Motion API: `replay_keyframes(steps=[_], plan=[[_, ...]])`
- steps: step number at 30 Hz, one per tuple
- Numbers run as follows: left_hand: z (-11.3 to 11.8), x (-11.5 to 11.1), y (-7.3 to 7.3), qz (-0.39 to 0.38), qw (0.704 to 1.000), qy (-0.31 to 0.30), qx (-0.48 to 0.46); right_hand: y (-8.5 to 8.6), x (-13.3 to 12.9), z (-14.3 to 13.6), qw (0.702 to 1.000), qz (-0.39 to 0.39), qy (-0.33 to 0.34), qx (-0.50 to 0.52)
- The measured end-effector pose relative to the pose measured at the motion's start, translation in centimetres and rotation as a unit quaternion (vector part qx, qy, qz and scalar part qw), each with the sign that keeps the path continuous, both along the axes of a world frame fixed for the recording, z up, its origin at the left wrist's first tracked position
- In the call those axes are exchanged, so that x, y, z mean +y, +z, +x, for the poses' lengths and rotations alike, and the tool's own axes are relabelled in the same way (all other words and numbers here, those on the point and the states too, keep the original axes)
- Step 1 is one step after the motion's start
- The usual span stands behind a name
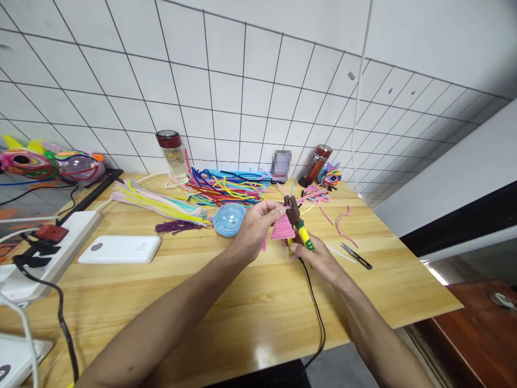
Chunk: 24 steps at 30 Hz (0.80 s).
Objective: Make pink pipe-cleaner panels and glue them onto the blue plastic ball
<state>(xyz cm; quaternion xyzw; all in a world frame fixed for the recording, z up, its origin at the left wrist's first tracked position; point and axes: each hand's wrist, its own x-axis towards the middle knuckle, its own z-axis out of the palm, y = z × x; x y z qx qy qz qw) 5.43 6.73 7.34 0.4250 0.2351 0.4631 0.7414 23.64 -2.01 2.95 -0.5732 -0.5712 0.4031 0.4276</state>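
Note:
My left hand (258, 223) pinches a pink piece made of pipe cleaners (283, 227), which hangs below the fingers in ribbed rows. In my right hand (317, 258) is a pair of pliers (304, 234) with yellow and green handles. Their dark jaws point up and away, right beside the left fingertips and a pink strand. Whether the jaws touch the strand I cannot tell. Just left of the left hand sits a shiny light-blue round dish (229, 219). A black cable (319, 307) runs down the table below the right hand.
Behind the hands lie many coloured pipe cleaners (226, 186), with a yellow and pink bundle (157, 202) to the left. A glass bottle (172, 153), a phone (281, 166) and a brown flask (315, 164) stand at the back. Thread snips (356, 256) lie right; a power bank (120, 249) and power strip (68, 248) left.

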Motion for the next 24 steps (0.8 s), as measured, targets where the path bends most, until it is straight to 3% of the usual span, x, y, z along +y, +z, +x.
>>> replay_keyframes(steps=[24], plan=[[0.21, -0.43, -0.07, 0.060, 0.998, 0.021, 0.021, 0.39, -0.37, -0.76, 0.999, -0.011, -0.033, -0.037]])
